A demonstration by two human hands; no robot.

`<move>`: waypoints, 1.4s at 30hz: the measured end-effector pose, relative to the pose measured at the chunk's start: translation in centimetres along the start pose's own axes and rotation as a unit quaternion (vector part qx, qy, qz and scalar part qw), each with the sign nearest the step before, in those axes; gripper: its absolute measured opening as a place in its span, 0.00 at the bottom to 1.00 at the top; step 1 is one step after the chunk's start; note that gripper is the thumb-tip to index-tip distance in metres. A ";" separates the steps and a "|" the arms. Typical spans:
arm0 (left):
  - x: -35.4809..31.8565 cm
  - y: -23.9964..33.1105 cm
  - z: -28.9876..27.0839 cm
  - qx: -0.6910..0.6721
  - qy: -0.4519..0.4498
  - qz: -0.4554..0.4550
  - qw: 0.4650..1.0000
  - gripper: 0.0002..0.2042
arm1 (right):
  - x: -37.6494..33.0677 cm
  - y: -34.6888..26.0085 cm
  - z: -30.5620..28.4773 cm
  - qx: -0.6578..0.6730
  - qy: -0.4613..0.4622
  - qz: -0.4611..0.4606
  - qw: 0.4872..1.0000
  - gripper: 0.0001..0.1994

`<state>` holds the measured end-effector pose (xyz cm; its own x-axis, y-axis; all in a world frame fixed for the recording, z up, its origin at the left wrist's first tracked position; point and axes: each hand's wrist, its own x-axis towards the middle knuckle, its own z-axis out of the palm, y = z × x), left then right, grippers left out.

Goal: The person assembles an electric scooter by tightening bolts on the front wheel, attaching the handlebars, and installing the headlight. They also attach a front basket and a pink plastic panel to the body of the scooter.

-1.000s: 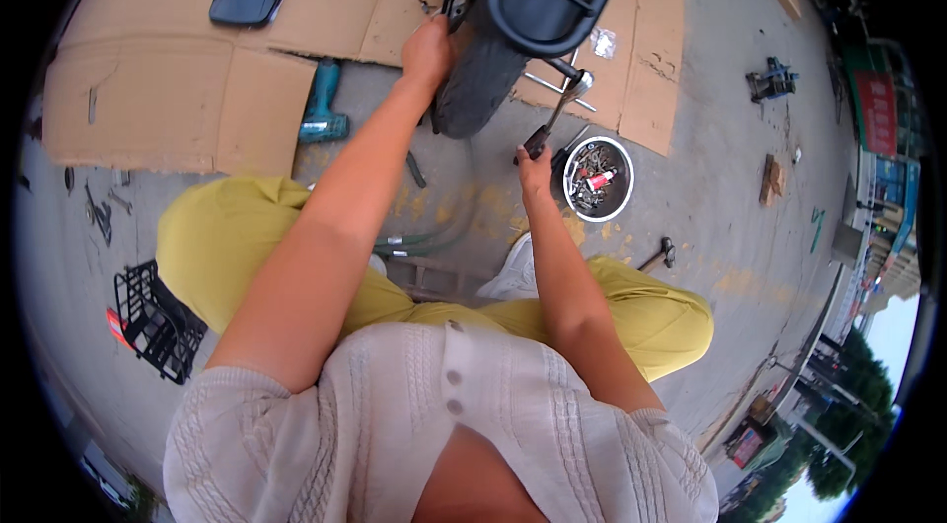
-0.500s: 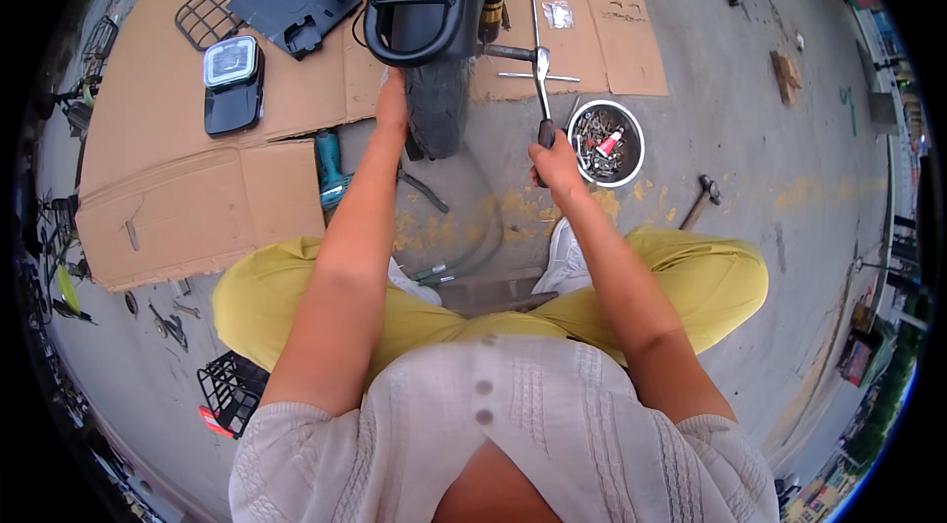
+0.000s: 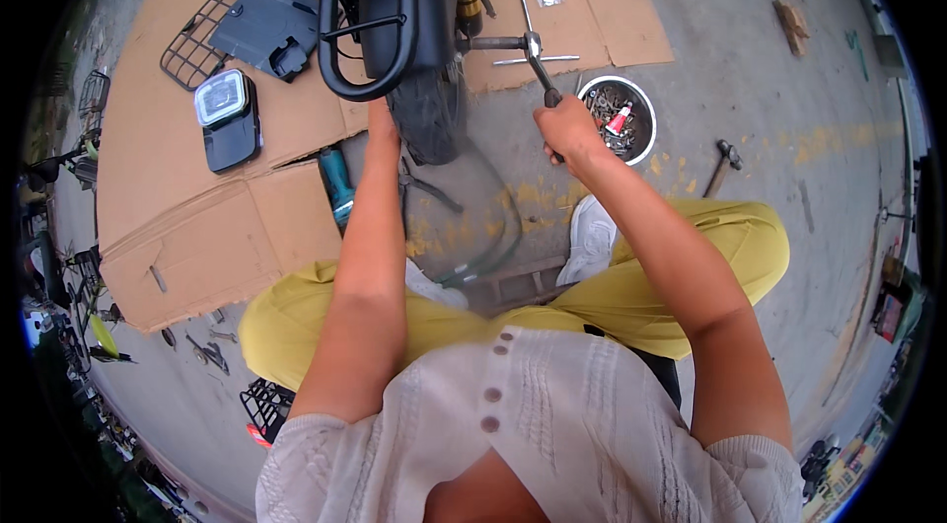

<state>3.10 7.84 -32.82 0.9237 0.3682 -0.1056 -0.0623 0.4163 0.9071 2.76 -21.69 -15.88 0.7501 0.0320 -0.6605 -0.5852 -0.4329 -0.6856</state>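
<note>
One cross wrench (image 3: 528, 49), one black tyre (image 3: 426, 109), one metal bowl of parts (image 3: 619, 116): the right hand (image 3: 567, 128) is clamped on the wrench's arm beside the wheel, the left hand (image 3: 380, 123) pressed against the tyre. Since half a second ago, the wrench has swung more level.

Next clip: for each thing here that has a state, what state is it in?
Cross wrench: one arm gripped, another set against the wheel hub.
Right hand: closed on the wrench.
Left hand: resting against the tyre.
Tyre: upright on the ground.
Bowl: upright, holding small metal parts.
Headlight: detached, lying on cardboard.
Hammer: lying on the ground.
</note>
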 end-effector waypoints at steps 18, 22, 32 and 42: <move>0.2 -6.8 -6.4 -0.096 0.015 -0.158 0.983 0.26 | 6.9 11.2 5.7 -0.130 0.234 -0.181 0.946 0.14; 1.1 -8.6 -6.1 0.005 0.034 -0.039 0.999 0.21 | 10.4 12.7 6.4 -0.113 0.244 -0.191 0.944 0.16; -2.8 1.4 5.1 -0.018 0.148 -0.080 0.986 0.24 | 8.4 12.5 2.1 -0.155 0.122 -0.168 0.966 0.13; -1.5 -2.9 1.6 0.281 0.149 0.030 0.948 0.16 | -0.4 -4.9 -2.3 -0.037 -0.073 0.121 0.989 0.07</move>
<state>2.52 4.77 -34.65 0.7726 0.6296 -0.0822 0.1775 -0.0898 0.9800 5.99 -21.68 -11.54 0.5352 0.0470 -0.8434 -0.7144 -0.5076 -0.4816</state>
